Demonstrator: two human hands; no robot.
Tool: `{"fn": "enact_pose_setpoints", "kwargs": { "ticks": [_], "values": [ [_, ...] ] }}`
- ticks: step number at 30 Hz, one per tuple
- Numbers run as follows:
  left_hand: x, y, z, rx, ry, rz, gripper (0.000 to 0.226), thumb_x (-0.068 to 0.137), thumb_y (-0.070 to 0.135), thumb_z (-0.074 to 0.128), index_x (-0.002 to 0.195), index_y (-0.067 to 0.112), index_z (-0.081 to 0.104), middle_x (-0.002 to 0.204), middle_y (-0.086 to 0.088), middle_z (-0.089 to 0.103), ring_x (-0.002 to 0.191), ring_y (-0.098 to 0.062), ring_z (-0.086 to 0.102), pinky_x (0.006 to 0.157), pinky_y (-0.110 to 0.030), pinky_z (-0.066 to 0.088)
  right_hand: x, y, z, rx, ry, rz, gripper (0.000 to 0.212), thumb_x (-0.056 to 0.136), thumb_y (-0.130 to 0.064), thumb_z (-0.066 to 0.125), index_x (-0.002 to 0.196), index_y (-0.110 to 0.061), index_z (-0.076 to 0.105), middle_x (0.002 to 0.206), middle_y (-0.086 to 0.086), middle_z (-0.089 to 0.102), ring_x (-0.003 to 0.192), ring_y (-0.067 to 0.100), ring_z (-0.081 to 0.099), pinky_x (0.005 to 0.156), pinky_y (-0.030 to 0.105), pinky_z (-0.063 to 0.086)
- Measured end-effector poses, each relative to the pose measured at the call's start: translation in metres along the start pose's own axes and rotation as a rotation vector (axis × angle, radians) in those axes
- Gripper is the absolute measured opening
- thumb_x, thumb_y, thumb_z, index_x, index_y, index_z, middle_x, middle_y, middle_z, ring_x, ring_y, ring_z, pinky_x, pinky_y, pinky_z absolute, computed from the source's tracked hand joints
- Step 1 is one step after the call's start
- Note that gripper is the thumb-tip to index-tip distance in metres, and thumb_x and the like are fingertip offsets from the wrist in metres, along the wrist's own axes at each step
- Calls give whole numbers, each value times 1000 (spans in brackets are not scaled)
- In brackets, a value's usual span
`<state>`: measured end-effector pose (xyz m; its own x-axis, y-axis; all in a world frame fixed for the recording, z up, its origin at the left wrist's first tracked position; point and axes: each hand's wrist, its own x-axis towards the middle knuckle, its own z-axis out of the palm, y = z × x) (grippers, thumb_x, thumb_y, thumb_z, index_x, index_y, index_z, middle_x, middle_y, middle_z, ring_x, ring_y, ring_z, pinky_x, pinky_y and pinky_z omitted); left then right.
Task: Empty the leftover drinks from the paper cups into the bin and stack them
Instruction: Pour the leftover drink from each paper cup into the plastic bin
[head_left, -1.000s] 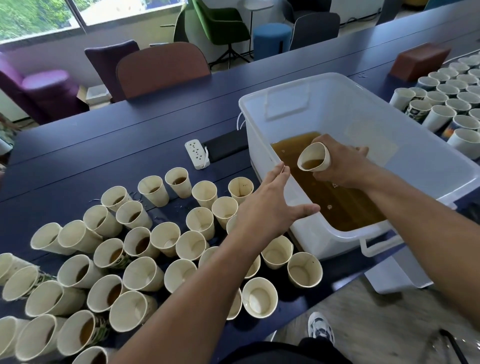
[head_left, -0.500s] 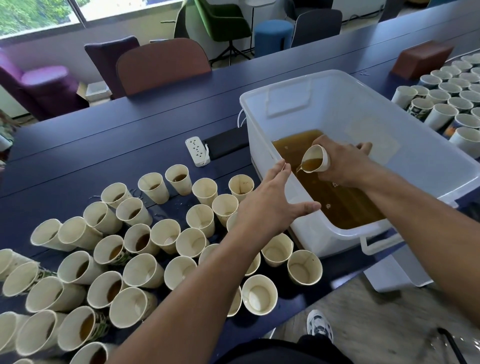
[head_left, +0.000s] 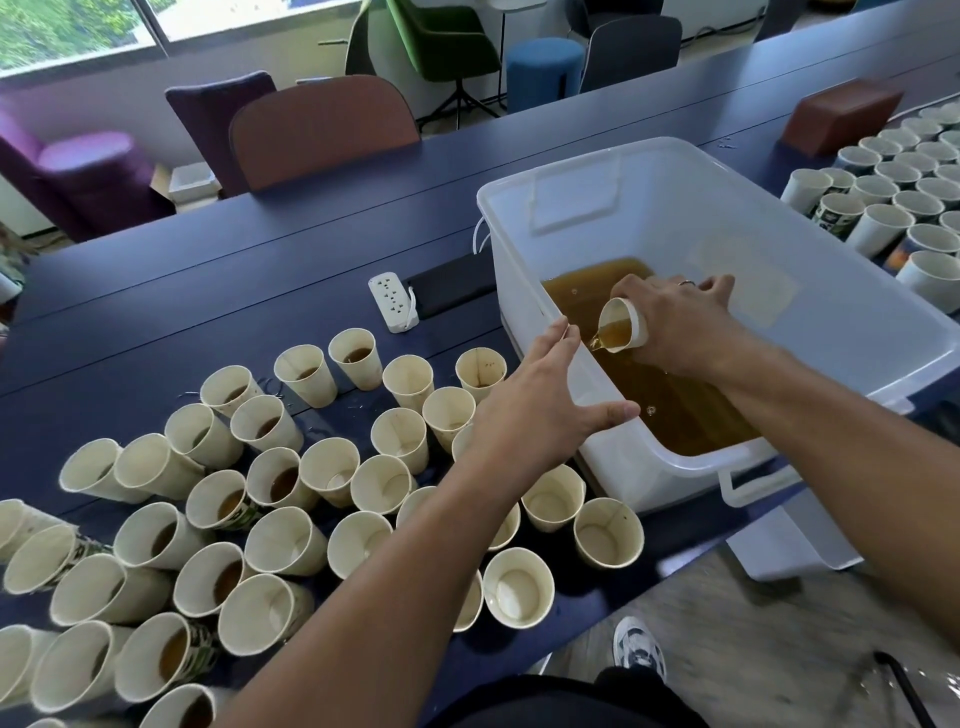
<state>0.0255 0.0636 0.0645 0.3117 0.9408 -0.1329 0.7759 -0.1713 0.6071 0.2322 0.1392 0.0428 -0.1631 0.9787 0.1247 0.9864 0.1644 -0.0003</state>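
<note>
Paper cups (head_left: 519, 587): crowded upright on the near side of the navy table (head_left: 208, 291), left of the bin; several holding brown dregs, others near the edge looking drained.
Left hand (head_left: 530, 410): hovering above the cups just beside the bin's near wall, fingers (head_left: 563, 335) straight and spread, thumb out, holding nothing.
Bin (head_left: 779, 270): clear plastic tub on the table, a pool of brown liquid (head_left: 675, 410) across its floor.
Right hand (head_left: 680, 322): reached inside the bin, fingers wrapped round one tipped cup (head_left: 621, 326), mouth turned down and left, drink at the lip and just spilling.
Pouring well, as judged: rim kept low over the pool and inside the walls, tilt slow to avoid splashing, cup upended fully and given a moment to drip before stacking.
Power strip (head_left: 392, 301): white, on the table left of the bin.
More cups (head_left: 883, 228): packed rows at far right, beyond the bin.
Chairs (head_left: 322, 130): brown, purple, green, behind the table.
</note>
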Motion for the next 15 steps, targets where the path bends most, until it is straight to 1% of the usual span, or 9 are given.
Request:
{"fn": "enact_pose_setpoints", "kwargs": {
  "ticks": [5,10,15],
  "values": [
    [-1,0,-1,-9,6,3,104,78,71,68,161,35,17,167,23,7,150,-14,30,107,-49,45,-1,-6,0,-94,-21,-44,61,80,-37,75,130,-30,41,120,1,59,111,27,55,94,49,28],
    [-1,-1,0,-12,7,-2,104,77,72,68,161,36,18,166,24,7,150,-14,30,107,-50,44,-1,-6,-3,-67,-6,-10,61,80,-36,75,130,-29,40,121,1,59,112,26,55,95,48,28],
    [-1,0,-1,-9,3,2,104,78,72,68,161,35,18,167,23,7,150,-13,29,108,-48,44,-1,-6,-2,-73,-14,-15,58,80,-35,74,128,-29,41,118,1,59,111,27,54,94,48,28]
  ]
}}
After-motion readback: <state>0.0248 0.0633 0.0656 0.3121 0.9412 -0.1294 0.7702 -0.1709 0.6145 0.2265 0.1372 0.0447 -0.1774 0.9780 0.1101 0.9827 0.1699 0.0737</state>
